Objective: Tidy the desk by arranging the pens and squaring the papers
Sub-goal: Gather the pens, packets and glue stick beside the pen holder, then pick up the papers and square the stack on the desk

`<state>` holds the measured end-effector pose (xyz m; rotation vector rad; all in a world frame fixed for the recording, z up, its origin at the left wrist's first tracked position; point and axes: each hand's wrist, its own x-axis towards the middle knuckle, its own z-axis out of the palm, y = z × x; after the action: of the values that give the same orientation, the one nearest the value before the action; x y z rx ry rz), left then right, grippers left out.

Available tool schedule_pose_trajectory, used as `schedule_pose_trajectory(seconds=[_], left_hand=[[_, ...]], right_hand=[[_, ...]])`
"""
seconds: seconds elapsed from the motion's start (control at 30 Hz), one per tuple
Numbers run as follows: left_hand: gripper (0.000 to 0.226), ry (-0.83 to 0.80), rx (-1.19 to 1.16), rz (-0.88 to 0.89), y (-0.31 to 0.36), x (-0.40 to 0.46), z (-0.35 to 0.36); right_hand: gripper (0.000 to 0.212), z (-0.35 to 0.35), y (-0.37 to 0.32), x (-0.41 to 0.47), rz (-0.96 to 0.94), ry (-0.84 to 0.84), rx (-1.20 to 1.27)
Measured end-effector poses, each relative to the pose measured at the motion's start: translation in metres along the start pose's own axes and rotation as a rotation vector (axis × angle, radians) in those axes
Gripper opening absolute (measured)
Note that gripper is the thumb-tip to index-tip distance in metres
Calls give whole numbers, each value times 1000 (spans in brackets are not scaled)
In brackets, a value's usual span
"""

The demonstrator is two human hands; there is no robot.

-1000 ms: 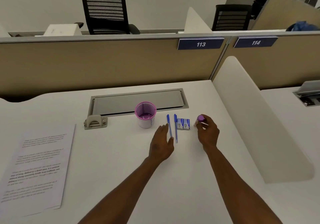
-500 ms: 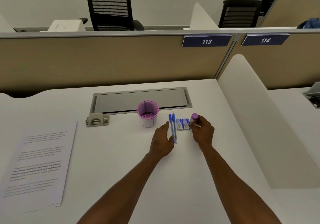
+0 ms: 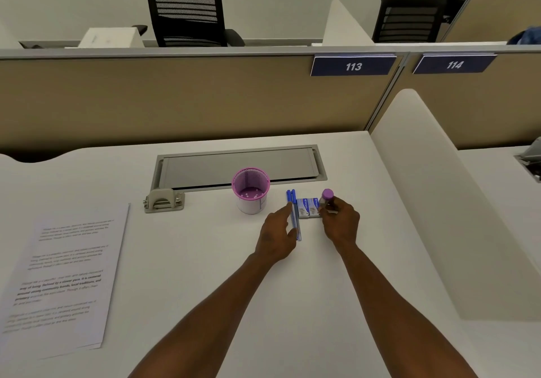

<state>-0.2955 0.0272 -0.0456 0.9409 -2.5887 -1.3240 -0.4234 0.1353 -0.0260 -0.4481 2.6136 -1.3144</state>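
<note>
Lying near the left edge of the surface (image 3: 205,275), the papers (image 3: 63,278) sat in a slightly fanned stack, a lower sheet peeking out along the bottom, not yet squared. Toward the back middle stood a small grey hole punch (image 3: 163,200) and, right of it, an empty purple mesh cup (image 3: 251,189). Just right of the cup, two blue pens (image 3: 293,213) lay side by side, touching, pointing toward the back edge. The left hand (image 3: 278,235) rested against them, its grip apart, straight fingers pressing their left side. Two small boxes (image 3: 308,207) sat just beside the pens. The right hand (image 3: 341,222) had its grip clamped round a purple-capped bottle (image 3: 327,199), just right of the boxes. A push too hard from the left would probably roll the pens into the boxes or skew them apart; the bottle, set down carelessly so close, could likely tip.
</note>
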Motion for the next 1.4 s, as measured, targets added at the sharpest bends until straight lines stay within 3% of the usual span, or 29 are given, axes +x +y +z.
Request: schedule_pose_trajectory(seconds=[0.6, 0.67, 0.77, 0.97, 1.4], left_hand=[[79, 8, -12, -8, -2, 1, -1], [78, 15, -19, -15, -1, -1, -3], [76, 28, -46, -25, 2, -7, -5], [68, 115, -107, -11, -5, -46, -14], [65, 376, 246, 48, -81, -149, -86]], right_hand=[[35, -7, 4, -6, -26, -16, 64], [48, -10, 5, -9, 12, -23, 86], [64, -11, 4, -21, 96, 42, 169], [62, 1, -5, -79, 50, 212, 141], [84, 56, -36, -167, -451, -224, -275]])
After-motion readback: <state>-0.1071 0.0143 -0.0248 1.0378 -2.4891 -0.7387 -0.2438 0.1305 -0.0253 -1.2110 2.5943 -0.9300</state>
